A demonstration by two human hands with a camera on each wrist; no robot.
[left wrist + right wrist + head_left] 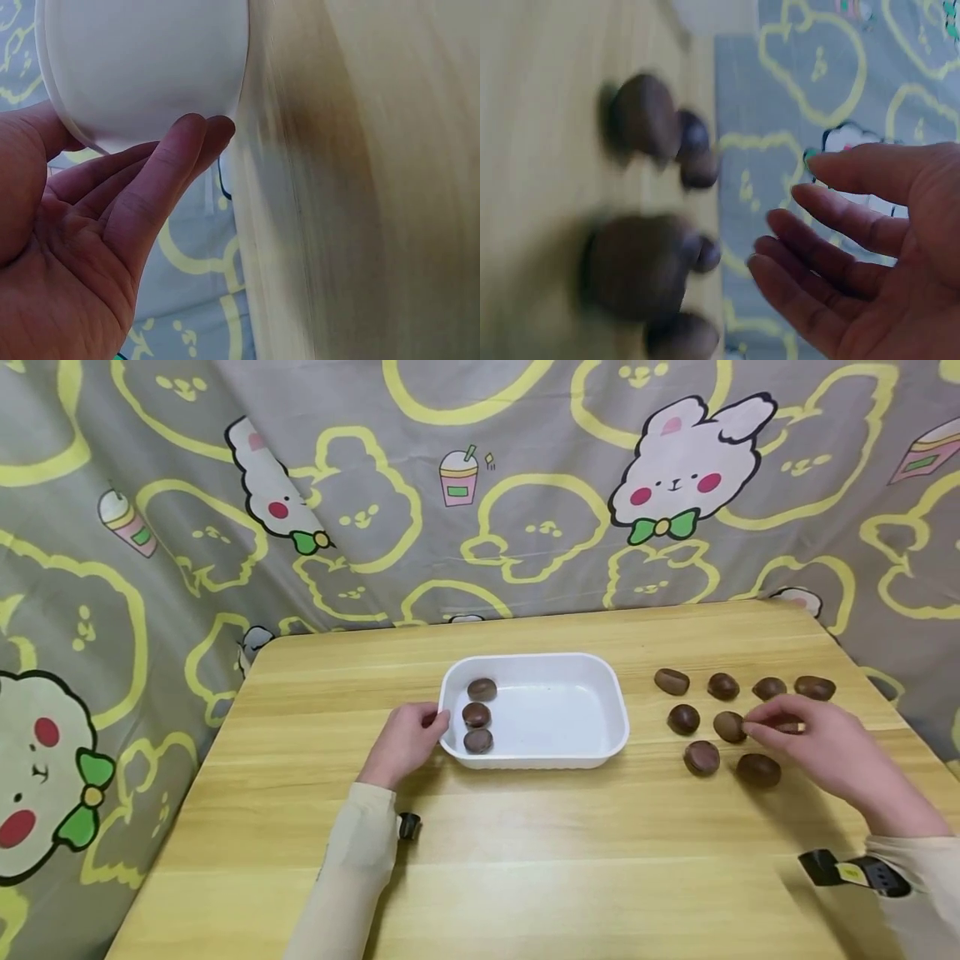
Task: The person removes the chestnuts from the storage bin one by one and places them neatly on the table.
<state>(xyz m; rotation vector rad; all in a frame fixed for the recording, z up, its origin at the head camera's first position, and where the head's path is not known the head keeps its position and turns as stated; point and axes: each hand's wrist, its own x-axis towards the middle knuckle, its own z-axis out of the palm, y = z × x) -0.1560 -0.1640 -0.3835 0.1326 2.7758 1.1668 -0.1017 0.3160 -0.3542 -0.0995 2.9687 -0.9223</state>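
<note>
White and low-walled, the tray (551, 718) is resting flat on the wooden table (525, 868), and everything else is lying by reference to it. You are holding its left end with your left hand (405, 743), which is pinching the rim: the thumb is hooking over the edge while the fingers are pressing against the outer wall. That grip is probably steadying the tray, and by staying at the end wall it is keeping the tray's inside free of your fingers.

Three chestnuts (476, 715) are sitting inside the tray, close together in a line from back to front near its left end; that tidy line is likely saving the bare floor to their right. To the right of the tray, well apart from it, the loose chestnuts (683, 720) are lying spread in rough rows, perhaps so that each one is easy to pick out singly.

Your right hand (828, 747) is hovering palm-inward over that group, coming in from the tray's right and front side. Its thumb and forefinger are pointing toward the tray, right beside a dull brown chestnut (729, 727); you cannot be sure whether they are touching it. In the right wrist view the fingers are standing slightly bent and spaced apart, holding nothing. Your left forearm is slanting up to the tray from its front left, the wrist bending inward to meet the rim.
</note>
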